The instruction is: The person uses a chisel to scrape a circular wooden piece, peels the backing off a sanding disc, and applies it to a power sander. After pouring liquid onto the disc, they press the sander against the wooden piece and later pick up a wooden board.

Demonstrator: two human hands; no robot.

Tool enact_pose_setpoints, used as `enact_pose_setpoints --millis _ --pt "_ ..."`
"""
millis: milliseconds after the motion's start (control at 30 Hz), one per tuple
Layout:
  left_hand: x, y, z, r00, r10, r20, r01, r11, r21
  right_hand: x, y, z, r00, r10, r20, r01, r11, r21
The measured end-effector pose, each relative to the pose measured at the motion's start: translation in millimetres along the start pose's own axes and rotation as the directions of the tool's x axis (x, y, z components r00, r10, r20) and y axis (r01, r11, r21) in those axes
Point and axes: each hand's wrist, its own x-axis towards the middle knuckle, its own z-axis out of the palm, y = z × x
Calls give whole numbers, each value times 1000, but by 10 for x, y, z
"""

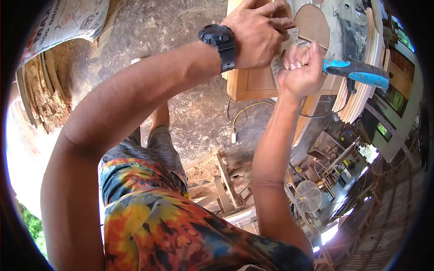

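My left hand [257, 36], with a black watch on its wrist, reaches over a wooden frame or box [253, 83]. Its fingers bend together by a small pale piece [291, 37], and what lies under the fingertips is hidden. Close by, my right hand [302, 68] is closed with the palm side toward me and the thumb raised. A tool with a blue and black handle [357, 72] sticks out to the right of this fist; its other end does not show. Just beyond both hands lies a brown, round-ended flat piece [312, 25] on a printed, pale surface.
Thin wooden strips [368, 58] are stacked at the right of the work surface. A cable with a plug [233, 136] hangs below it. A printed sack [68, 22] lies at the upper left. Wood offcuts [224, 185] litter the floor, and a fan [308, 196] stands behind.
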Motion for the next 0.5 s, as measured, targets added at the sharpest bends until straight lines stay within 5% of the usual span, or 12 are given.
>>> enact_pose_setpoints --millis 133,500 --pt "-3 -11 6 1000 5 7 -5 1000 -19 -36 -60 7 998 24 49 -18 992 -125" --pt "10 -27 84 996 49 -79 -46 998 39 -155 -53 -69 999 38 18 -38 999 17"
